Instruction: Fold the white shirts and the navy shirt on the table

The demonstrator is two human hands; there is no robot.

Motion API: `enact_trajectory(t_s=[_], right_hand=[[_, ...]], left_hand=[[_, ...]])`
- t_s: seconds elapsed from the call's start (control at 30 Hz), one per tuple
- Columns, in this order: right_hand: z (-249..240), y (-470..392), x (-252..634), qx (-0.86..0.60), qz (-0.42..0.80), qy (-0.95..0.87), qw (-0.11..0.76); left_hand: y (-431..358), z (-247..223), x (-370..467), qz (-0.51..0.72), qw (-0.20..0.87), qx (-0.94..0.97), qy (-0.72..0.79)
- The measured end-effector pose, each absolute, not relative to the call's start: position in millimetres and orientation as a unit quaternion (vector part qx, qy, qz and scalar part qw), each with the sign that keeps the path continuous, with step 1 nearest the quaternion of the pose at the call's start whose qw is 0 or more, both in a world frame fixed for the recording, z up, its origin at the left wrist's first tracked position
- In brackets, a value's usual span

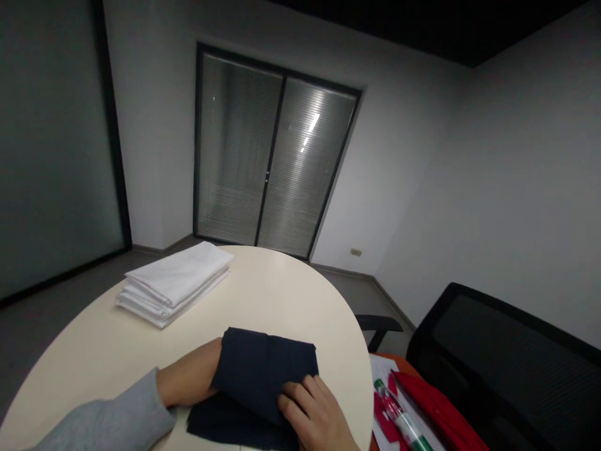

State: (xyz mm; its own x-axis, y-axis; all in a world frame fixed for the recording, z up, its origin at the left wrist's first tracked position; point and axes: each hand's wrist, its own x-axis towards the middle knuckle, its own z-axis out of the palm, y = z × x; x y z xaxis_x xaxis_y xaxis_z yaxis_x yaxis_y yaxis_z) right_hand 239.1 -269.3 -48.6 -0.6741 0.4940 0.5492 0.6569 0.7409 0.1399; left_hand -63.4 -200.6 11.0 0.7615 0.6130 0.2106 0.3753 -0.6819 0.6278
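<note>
A dark navy cloth (pixel 267 369), partly folded over, lies near the front of the round table. From the left, my left hand (pixel 200 373) reaches in under the cloth's upper layer. Only its wrist and part of its back show; the fingers are covered, so I cannot tell their shape. At the cloth's right side, my right hand (pixel 319 410) has its fingers bent and pressed together on the fabric, gripping it near the edge. The thumb is out of sight.
A stack of folded white cloths (pixel 176 282) rests on the cream tabletop (pixel 277 282) at the far left. To the right stands a black mesh chair (pixel 507 357); papers, a red item (pixel 436 407) and a clear tube with green ends (pixel 401 419) lie on its orange seat.
</note>
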Motion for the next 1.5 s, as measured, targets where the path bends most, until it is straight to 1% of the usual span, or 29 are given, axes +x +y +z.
enact_trajectory(t_s=[0.13, 0.3, 0.37, 0.43, 0.57, 0.63, 0.73, 0.8, 0.87, 0.97, 1.0, 1.07, 1.13, 1.17, 1.2, 1.27, 1.33, 1.37, 1.43, 1.5], right_hand=[[-53, -265, 248, -0.371, -0.059, -0.901, 0.216], [-50, -262, 250, -0.45, 0.01, -0.884, 0.127], [-45, -260, 247, -0.473, 0.055, -0.874, 0.097], [-39, -259, 243, -0.484, 0.096, -0.867, 0.071], [-30, -260, 238, -0.485, 0.113, -0.866, 0.038], [-30, -261, 238, -0.482, 0.11, -0.869, 0.034], [-30, -263, 241, -0.479, 0.11, -0.87, 0.05], [-25, -264, 243, -0.487, 0.115, -0.863, 0.067], [-11, -264, 242, -0.517, 0.108, -0.845, 0.088], [19, -256, 231, -0.566, 0.051, -0.812, 0.13], [28, -251, 226, -0.569, 0.028, -0.81, 0.14], [37, -239, 214, -0.555, 0.003, -0.819, 0.144], [33, -229, 204, -0.531, 0.018, -0.838, 0.127], [27, -226, 200, -0.521, 0.036, -0.845, 0.116], [20, -223, 198, -0.514, 0.057, -0.85, 0.106], [5, -222, 197, -0.508, 0.087, -0.851, 0.097], [-5, -224, 198, -0.51, 0.097, -0.849, 0.1], [-7, -225, 199, -0.51, 0.097, -0.848, 0.102], [-8, -227, 200, -0.511, 0.097, -0.848, 0.103], [-8, -226, 202, -0.512, 0.099, -0.847, 0.101]], left_hand=[[-201, 26, -73, 0.197, 0.344, 0.854, 0.337], [-194, 16, -89, 0.227, 0.339, 0.806, 0.429], [-191, 10, -89, 0.252, 0.366, 0.776, 0.448], [-190, 6, -86, 0.285, 0.419, 0.719, 0.475], [-186, -1, -75, 0.345, 0.504, 0.595, 0.522], [-184, -4, -72, 0.356, 0.533, 0.579, 0.504], [-182, -9, -72, 0.334, 0.565, 0.604, 0.453], [-181, -12, -74, 0.313, 0.534, 0.642, 0.453], [-182, -13, -76, 0.295, 0.468, 0.684, 0.475], [-185, -13, -77, 0.265, 0.372, 0.736, 0.5], [-186, -13, -77, 0.254, 0.355, 0.745, 0.504], [-188, -14, -79, 0.235, 0.354, 0.751, 0.505], [-190, -13, -82, 0.221, 0.371, 0.752, 0.498], [-191, -12, -83, 0.219, 0.362, 0.755, 0.501], [-192, -9, -84, 0.219, 0.337, 0.76, 0.511], [-196, -1, -81, 0.221, 0.242, 0.774, 0.542], [-204, 9, -71, 0.219, 0.149, 0.789, 0.554], [-208, 13, -64, 0.213, 0.124, 0.802, 0.544], [-218, 17, -48, 0.183, 0.124, 0.842, 0.491], [-228, 12, -36, 0.133, 0.158, 0.881, 0.427]])
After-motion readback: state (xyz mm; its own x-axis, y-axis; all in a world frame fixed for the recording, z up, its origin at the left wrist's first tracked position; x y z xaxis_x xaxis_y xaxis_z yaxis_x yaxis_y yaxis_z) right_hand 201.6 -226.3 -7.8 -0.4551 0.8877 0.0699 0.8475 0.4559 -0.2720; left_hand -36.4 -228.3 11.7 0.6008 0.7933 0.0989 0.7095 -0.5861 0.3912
